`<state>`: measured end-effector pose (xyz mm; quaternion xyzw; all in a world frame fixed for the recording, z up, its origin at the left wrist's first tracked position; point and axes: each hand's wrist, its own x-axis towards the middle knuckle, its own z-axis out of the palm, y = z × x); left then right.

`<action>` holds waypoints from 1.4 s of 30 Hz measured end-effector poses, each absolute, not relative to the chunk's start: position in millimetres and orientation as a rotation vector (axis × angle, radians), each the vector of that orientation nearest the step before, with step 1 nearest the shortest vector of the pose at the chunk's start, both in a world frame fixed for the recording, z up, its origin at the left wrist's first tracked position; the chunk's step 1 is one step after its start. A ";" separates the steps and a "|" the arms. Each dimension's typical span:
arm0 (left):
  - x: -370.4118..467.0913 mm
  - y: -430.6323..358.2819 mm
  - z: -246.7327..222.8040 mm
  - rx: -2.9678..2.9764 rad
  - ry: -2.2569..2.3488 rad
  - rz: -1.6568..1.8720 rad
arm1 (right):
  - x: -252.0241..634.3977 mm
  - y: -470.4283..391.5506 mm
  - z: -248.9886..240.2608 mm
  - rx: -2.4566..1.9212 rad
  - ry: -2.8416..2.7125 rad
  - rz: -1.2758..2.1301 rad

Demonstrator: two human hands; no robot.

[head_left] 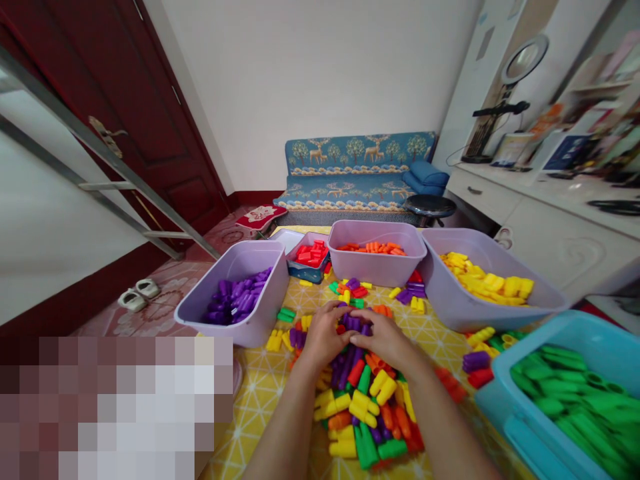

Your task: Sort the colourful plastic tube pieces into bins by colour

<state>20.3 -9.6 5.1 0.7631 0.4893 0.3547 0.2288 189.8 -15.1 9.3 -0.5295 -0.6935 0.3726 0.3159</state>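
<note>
My left hand (327, 333) and my right hand (384, 339) come together over the middle of the table, fingers curled around a small bunch of purple plastic pieces (353, 323). The pieces look like short joined double tubes. Below and between my wrists lies a mixed pile, with yellow pieces (364, 408), green pieces (367, 445), orange pieces (396, 421) and more purple ones. My fingertips partly hide what is gripped.
Lilac bins hold purple pieces (240, 297), orange pieces (375, 248) and yellow pieces (487, 280). A turquoise bin (530, 427) of green pieces stands at right. Red pieces (311, 253) fill a small box. Loose pieces dot the yellow tablecloth (270, 400). Behind is a blue sofa (345, 190).
</note>
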 end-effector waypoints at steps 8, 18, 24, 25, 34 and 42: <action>25.5 -11.2 5.8 2.066 1.293 1.185 | 186.9 -12.5 8.1 -1.153 -1.387 1.275; 32.3 -19.0 20.0 2.253 1.307 1.234 | 196.8 -16.4 26.7 -1.204 -1.138 1.422; 32.9 -19.5 22.4 2.165 1.356 1.340 | 195.1 -16.7 23.2 -1.212 -1.196 1.420; 32.7 -18.8 22.7 2.107 1.373 1.360 | 194.4 -16.6 22.2 -1.226 -1.208 1.410; 12.9 -8.9 59.1 0.806 0.939 1.793 | 190.2 -16.5 22.5 -1.277 -1.151 1.434; -30.3 -14.4 109.6 0.010 0.605 1.858 | 187.7 -17.5 26.6 -1.302 -1.187 1.415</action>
